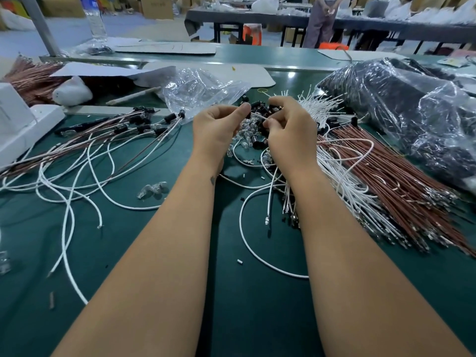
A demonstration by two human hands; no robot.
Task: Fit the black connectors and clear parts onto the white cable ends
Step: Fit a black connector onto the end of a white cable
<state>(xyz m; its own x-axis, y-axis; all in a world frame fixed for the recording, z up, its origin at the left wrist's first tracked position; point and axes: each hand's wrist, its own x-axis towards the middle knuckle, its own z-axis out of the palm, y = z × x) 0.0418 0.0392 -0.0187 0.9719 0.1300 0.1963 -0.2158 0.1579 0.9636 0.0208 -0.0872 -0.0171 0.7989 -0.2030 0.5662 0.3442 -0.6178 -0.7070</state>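
Green counter [154, 253]. Crumpled clear plastic bag [198, 90] at back centre, large plastic bag of dark parts [401, 109] at right. Bundle of red-brown wires [391, 181] beside it, second copper-coloured bundle [28, 76] far left under cardboard sheet [103, 69]. White device [18, 124] on left edge. Water bottle [95, 19] at back. Person standing [322, 19] by far table [257, 18].

desk [154, 253]: dark green
cable ends [322, 104]: white
connectors [257, 105]: black
wire bundle [386, 171]: reddish brown
bag [201, 88]: clear
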